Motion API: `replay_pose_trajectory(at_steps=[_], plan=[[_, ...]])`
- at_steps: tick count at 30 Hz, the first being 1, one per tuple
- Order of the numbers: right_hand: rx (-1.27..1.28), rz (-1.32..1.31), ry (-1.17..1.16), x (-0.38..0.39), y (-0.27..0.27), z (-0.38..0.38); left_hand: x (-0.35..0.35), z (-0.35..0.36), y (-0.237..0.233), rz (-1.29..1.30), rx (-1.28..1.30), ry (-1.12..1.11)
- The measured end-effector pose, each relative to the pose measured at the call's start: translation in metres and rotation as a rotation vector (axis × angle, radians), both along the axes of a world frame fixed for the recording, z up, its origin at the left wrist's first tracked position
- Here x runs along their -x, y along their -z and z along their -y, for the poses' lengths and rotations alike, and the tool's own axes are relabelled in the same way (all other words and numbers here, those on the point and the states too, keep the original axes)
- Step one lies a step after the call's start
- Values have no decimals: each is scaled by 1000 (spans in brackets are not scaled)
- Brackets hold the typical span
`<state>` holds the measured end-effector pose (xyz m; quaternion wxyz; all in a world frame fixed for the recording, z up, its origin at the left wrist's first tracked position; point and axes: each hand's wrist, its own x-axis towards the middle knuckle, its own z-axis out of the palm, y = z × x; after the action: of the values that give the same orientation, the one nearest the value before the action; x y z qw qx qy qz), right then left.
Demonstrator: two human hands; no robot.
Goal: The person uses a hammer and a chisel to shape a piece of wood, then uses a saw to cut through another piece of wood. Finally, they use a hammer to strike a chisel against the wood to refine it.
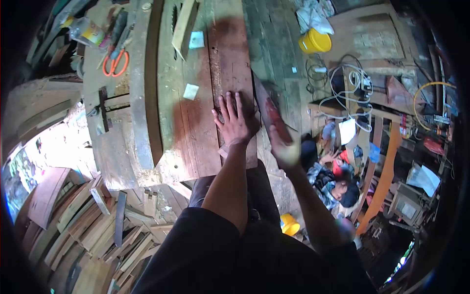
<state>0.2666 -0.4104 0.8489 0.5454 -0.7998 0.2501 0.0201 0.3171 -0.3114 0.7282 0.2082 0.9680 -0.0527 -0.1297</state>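
Note:
My left hand [236, 117] lies flat with fingers spread on a reddish-brown wooden plank [230, 59]. A small wooden corner shows beneath that wrist. Just right of the plank's edge, my right hand [285, 147] is wrapped round what looks like a handsaw [268, 105], its flat, tapering dark blade pointing away from me beside the plank. Motion blurs this hand and the tool's reddish grip, and its teeth cannot be made out. Two small white squares, one nearer [191, 91] and one farther [197, 39], lie on the boards to the left.
Left on the bench are a thick beam [145, 88], orange-handled scissors [116, 63] and a plastic bottle [88, 32]. Wood offcuts [98, 220] pile up lower left. Another person [338, 183] sits low at right, near white cables [350, 81] and a yellow bucket [316, 41].

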Motion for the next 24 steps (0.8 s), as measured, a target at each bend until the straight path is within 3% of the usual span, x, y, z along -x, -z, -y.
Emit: replay_pose_trajectory(at_steps=[5, 7, 9, 11, 13, 16, 17, 19, 20, 22, 24], plan=[[127, 83, -76, -7, -7, -15, 2, 2, 0, -33, 33, -15], [99, 174, 69, 7, -28, -20, 2, 4, -1, -30, 42, -28], [135, 154, 56, 37, -37, -15, 4, 4, 9, 8, -25, -7], [177, 142, 59, 59, -58, -16, 3, -1, -3, -31, 83, -16], [-157, 60, 337, 82, -62, -21, 6, 2, 8, 27, 69, -27], [-423, 93, 470, 101, -59, -9, 6, 1, 5, 21, -5, -6], [-199, 155, 391, 103, -60, -4, 8, 0, 0, -4, 26, -11], [-334, 109, 442, 125, -37, 13, 9, 0, -13, 12, 81, -16], [-200, 176, 346, 113, -61, 7, 13, 0, 2, 146, 57, 0], [-286, 275, 356, 122, -62, 11, 11, 1, 27, 314, 36, 21], [-302, 320, 356, 141, -62, 14, 11, -3, 31, 239, 153, 31]])
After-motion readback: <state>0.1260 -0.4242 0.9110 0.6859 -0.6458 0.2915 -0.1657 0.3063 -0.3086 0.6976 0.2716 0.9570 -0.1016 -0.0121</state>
